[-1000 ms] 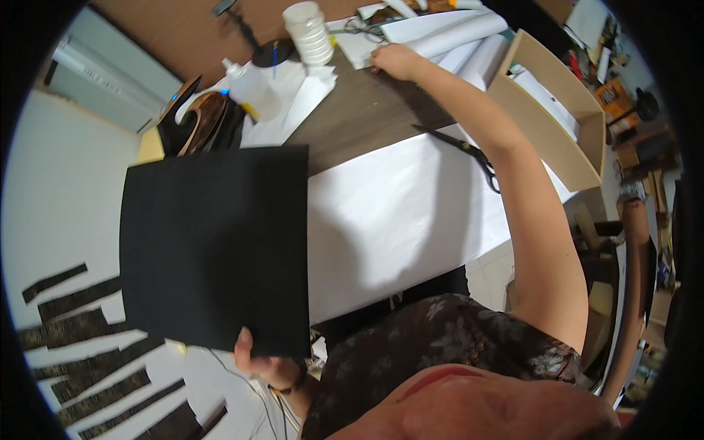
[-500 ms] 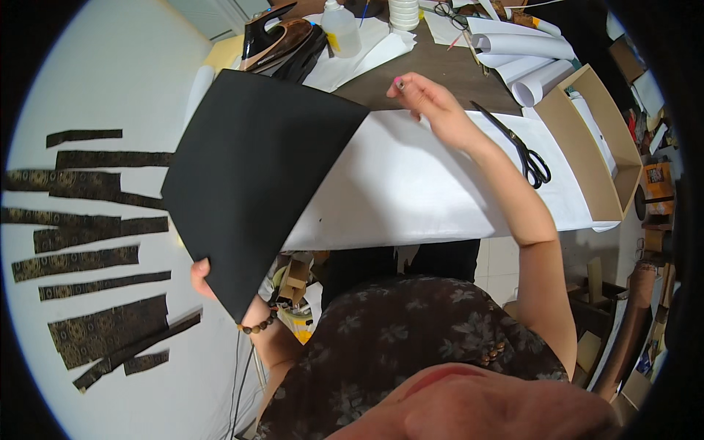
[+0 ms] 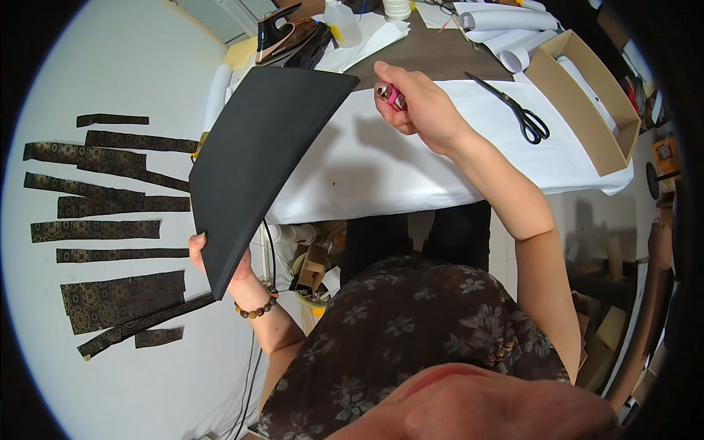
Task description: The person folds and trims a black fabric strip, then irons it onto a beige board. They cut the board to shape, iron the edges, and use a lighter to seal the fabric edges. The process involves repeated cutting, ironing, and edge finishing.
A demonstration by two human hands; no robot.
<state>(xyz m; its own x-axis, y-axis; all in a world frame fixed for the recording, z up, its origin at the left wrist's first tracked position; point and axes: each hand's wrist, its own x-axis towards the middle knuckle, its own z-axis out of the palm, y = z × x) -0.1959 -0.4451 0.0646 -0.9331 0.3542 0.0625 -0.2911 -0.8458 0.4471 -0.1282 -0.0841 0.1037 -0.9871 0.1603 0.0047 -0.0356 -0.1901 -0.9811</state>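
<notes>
My left hand (image 3: 233, 262) grips a flat black panel (image 3: 257, 147) near its bottom corner, thumb on the front face and the other fingers mostly hidden behind. The panel is tilted up above the left part of the table, one long edge turned toward me. Closed around a small pink lighter (image 3: 393, 95) with a metal top, my right hand (image 3: 425, 110) hovers a little right of the panel's upper corner, apart from it. Black-handled scissors (image 3: 524, 121) lie on the white sheet (image 3: 440, 172), to the right of that hand.
Along the back stand a clothes iron (image 3: 286, 40), a clear bottle (image 3: 342, 26) and rolled white paper (image 3: 506, 20). A long cardboard box (image 3: 587, 95) sits at the table's right end. Patterned dark fabric strips (image 3: 125, 304) hang on the left wall.
The panel has tipped so it looks narrower, its edge now showing. My right hand has turned and come slightly nearer me, bringing the lighter into clearer view. The whole view has shifted.
</notes>
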